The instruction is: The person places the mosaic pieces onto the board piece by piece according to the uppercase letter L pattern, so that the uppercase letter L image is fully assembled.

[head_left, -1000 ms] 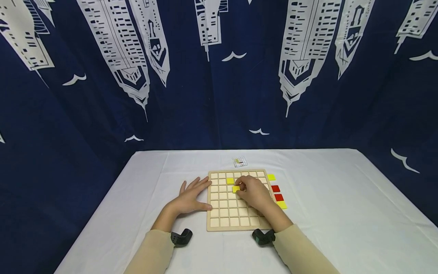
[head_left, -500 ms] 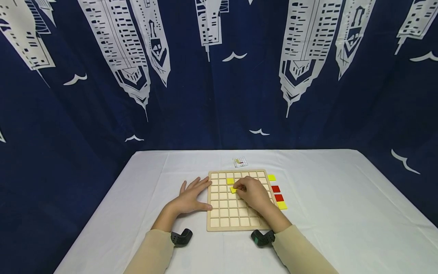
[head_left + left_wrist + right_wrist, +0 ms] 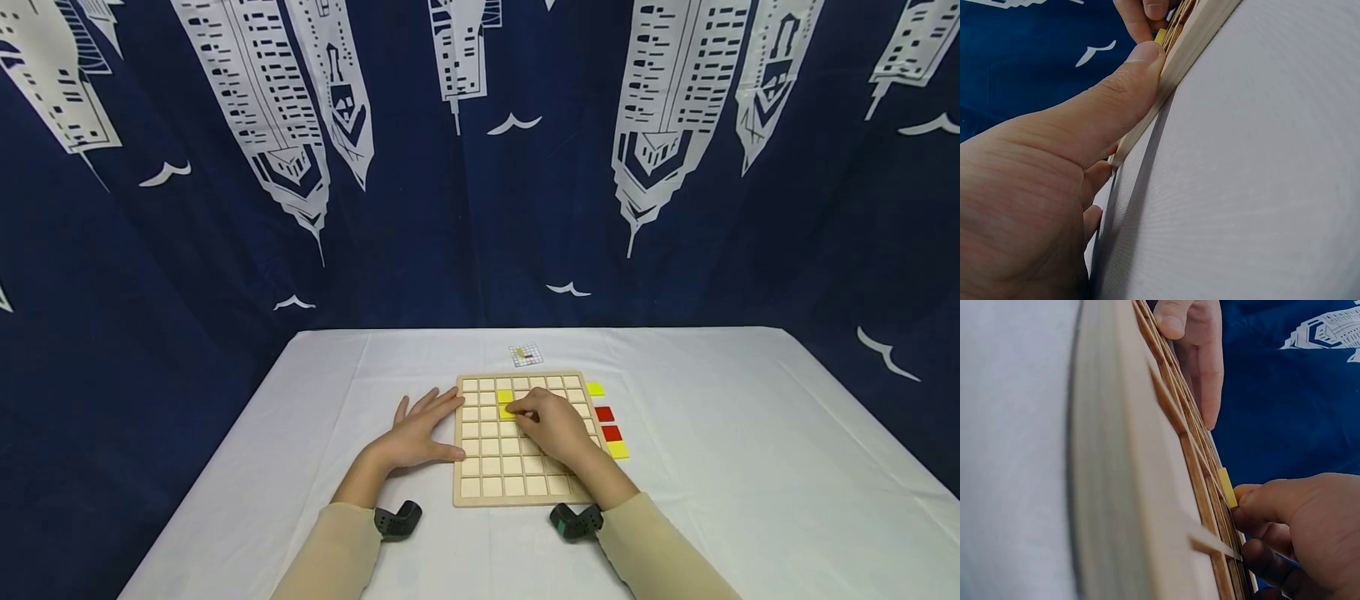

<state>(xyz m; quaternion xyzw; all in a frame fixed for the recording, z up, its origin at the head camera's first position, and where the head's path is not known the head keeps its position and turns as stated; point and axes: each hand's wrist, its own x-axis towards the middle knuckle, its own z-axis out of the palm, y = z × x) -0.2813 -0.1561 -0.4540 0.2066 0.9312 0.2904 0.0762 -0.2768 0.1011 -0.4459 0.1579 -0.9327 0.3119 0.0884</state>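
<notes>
A wooden grid board (image 3: 491,467) lies on the table, with a yellow square tile (image 3: 505,397) in one of its upper cells. Just below that tile is a second yellow tile (image 3: 506,412), which my right hand (image 3: 555,427) pinches by its right side. In the right wrist view this yellow tile (image 3: 1227,487) stands slightly proud of the grid, the fingertips against it. My left hand (image 3: 415,435) rests along the board's left edge with fingers spread. The left wrist view shows its thumb (image 3: 1116,87) on the frame of the board.
Along the board's right side lie loose tiles: a yellow one (image 3: 595,388), two red ones (image 3: 604,413) and another yellow one. A small printed grid card (image 3: 526,355) lies beyond the board. A dark blue curtain (image 3: 465,233) hangs behind the table.
My right hand has shifted slightly left and away from me, bringing its yellow tile from tilted over the grid to squarely below the other yellow tile. The left hand keeps its place.
</notes>
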